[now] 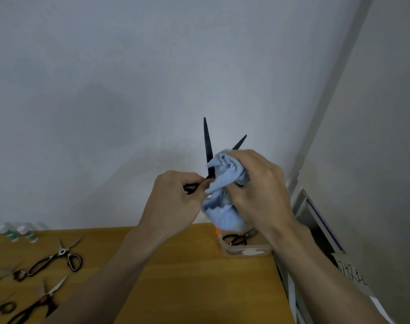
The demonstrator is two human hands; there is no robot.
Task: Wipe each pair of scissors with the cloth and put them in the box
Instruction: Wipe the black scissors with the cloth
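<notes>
The handles of the black scissors (208,146) are mostly hidden inside the left hand (176,195), which grips them; the blades stand spread, pointing up, above the wooden table (187,277); the right hand (257,188) grips the light blue cloth (225,183) around the right blade; the clear box (243,250), partly covered by the right wrist, holds another pair; more scissors (56,258) lie at the left, some cut off by the frame edge.

just the one cam here, head-mounted and wide-angle, looking forward and a bit down. It sits close over the left hand (176,195) and right hand (257,188), raised mid-frame. The grey wall (129,78) fills the upper half, and the wooden table (187,277) only shows along the bottom edge
</notes>
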